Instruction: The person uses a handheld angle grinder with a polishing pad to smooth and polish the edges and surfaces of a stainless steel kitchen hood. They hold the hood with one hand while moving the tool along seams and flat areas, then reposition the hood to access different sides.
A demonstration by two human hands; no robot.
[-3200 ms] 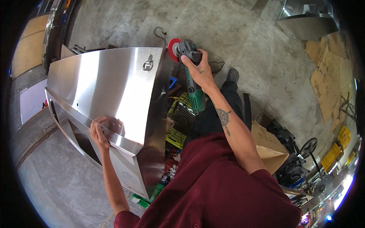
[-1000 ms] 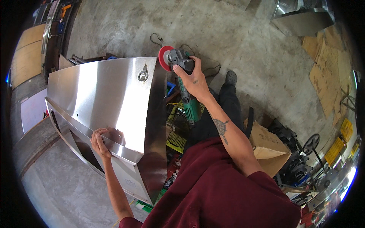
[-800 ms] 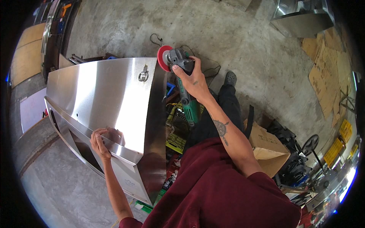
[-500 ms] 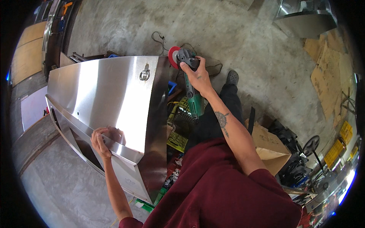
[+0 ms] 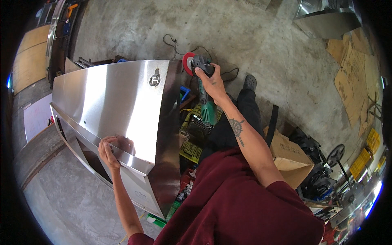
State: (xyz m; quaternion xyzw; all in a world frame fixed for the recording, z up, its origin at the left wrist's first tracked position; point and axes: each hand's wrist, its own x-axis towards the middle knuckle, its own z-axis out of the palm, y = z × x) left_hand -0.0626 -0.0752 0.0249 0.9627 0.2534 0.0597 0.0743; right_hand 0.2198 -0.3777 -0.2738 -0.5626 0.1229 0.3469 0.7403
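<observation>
Gripping a green angle grinder [image 5: 203, 87], the right hand [image 5: 212, 81] clamps its fingers around the head, red disc [image 5: 188, 63] pointing far, long axis running near-to-far beside the stainless steel hood's [image 5: 118, 102] right edge. Left hand [image 5: 108, 151] fingers curl over the hood's near lip.

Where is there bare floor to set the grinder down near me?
Bare concrete floor lies beyond the angle grinder in the right hand, past its cord, up to the cardboard sheets. Crowded: the crates between the steel hood, gripped by the left hand, and the cardboard box.
</observation>
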